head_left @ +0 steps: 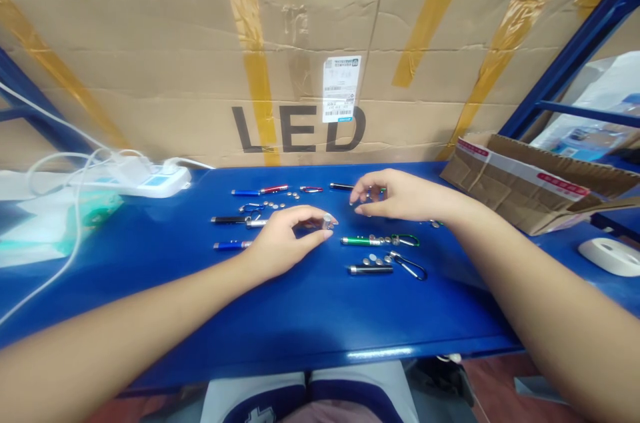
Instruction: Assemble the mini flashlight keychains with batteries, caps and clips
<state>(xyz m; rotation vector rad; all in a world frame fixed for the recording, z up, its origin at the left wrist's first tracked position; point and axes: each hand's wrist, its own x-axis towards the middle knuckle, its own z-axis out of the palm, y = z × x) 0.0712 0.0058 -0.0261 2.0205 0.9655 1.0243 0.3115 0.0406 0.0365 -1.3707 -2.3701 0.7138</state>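
My left hand [287,236] pinches a small stack of silver button cells [327,220] between thumb and index finger. To its right, my right hand [390,195] is curled above the table, thumb and index tips close together; whatever is between them is too small to make out. Behind the right fingers lies a black penlight [341,186]. Nearer me are a green penlight [355,241] with a green carabiner [406,240], and another black penlight [371,270] beside loose button cells [373,257] and a dark carabiner [409,266]. My left hand partly covers a blue penlight [231,245].
More penlights lie at the back left, including a blue one [245,192] and a red one [275,189]. A white power strip [163,181] with cables stands left. An open cardboard box [515,183] and white mouse [610,256] are right. A large carton [190,76] walls the back of the blue table [300,323].
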